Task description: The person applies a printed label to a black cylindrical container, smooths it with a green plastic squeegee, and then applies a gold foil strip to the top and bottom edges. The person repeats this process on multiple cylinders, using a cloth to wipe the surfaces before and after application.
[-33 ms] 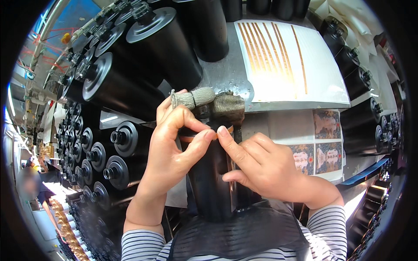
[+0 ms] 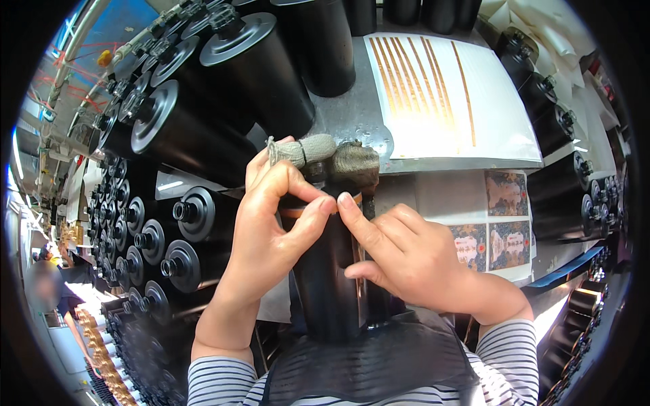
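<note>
On the bottle [image 2: 326, 284] at twelve o'clock, my left hand [image 2: 267, 220] seemingly pinched the orange band [image 2: 293, 213], my right hand [image 2: 409, 250], half-open, empty, likely steadying it by fingertip.

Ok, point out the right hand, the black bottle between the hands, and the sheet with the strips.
Right hand [image 2: 409, 252]: head view, back of the hand.
Bottle [image 2: 326, 277]: head view, its black side.
Sheet [image 2: 497, 114]: head view, bare white part toward its right edge.
</note>
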A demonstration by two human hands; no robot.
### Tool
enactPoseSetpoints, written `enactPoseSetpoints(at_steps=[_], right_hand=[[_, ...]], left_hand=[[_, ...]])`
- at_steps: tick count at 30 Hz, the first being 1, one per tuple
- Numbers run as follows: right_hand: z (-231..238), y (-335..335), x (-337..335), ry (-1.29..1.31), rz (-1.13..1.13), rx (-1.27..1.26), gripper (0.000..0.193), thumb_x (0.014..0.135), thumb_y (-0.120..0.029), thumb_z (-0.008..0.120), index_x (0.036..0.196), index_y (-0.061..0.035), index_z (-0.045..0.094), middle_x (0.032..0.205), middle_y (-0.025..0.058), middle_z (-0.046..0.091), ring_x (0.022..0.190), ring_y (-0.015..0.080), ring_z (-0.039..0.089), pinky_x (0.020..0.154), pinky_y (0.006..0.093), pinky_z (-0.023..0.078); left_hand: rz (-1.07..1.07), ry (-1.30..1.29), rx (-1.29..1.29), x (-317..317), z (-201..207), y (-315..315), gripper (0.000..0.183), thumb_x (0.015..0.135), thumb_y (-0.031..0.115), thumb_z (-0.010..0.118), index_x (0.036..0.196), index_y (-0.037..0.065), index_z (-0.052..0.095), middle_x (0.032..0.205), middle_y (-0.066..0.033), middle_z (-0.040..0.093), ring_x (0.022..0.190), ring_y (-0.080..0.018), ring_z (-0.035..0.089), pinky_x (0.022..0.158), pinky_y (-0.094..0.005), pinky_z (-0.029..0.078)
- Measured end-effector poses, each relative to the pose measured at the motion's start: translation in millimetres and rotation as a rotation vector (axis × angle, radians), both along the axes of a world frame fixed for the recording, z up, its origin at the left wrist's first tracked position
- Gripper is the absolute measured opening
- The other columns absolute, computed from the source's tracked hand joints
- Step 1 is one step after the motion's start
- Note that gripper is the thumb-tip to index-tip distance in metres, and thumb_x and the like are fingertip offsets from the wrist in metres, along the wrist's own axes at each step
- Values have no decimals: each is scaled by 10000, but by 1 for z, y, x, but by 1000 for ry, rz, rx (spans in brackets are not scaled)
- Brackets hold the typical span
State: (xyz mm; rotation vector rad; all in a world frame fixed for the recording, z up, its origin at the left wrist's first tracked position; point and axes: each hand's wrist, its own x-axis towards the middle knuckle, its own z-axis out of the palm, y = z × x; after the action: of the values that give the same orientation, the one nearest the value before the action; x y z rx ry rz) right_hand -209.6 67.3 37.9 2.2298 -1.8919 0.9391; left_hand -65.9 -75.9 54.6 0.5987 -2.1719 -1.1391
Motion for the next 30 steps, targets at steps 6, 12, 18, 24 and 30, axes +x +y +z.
enactPoseSetpoints(at_steps=[6, 12, 18, 24, 30], right_hand=[[-4, 5, -12, -567, -22, 151, 619, 824, -247, 694, 1360, -15, 489, 737, 44, 555, 661, 145, 542, 598, 247, 481], [-49, 41, -54, -1707, -508, 278, 431, 993, -364, 488, 1223, -9, 570, 927, 40, 614, 793, 83, 560, 679, 245, 478], [-26, 32, -16, -1511, -273, -40, 391, 885, -99, 669, 1242, -3, 542, 997, 50, 644, 881, 73, 592, 792, 211, 482], [-34, 18, -9, -1531, -363, -162, 251, 884, -108, 671, 1085, 10, 577, 969, 71, 645, 858, 74, 594, 764, 208, 485], [-51, 6, 1, -1205, -458, -197, 194, 875, -51, 655, 1046, 4, 581, 969, 60, 622, 914, 112, 575, 802, 235, 468]], left_hand=[[194, 145, 38, 5, -8, 20, 199, 795, 101, 716, 948, 23, 614, 993, -71, 578, 1188, -271, 446, 978, -384, 371], [29, 358, 774, 37, -50, 50, 887, 786, 350, 783, 1412, -4, 265, 1325, -163, 443, 1204, -209, 461, 1036, -334, 350], [190, 11, -303, 37, -18, 57, 493, 828, 19, 627, 1315, 35, 552, 1273, -157, 588, 1320, -320, 431, 1106, -551, 196], [95, -320, -844, 17, 8, 54, 510, 743, 52, 606, 1227, 209, 650, 948, -7, 676, 1246, -254, 487, 1044, -731, 14], [-20, -161, -683, 18, 14, 35, 431, 755, 3, 613, 1152, 158, 682, 902, -39, 663, 1217, -274, 514, 1070, -678, 63]])
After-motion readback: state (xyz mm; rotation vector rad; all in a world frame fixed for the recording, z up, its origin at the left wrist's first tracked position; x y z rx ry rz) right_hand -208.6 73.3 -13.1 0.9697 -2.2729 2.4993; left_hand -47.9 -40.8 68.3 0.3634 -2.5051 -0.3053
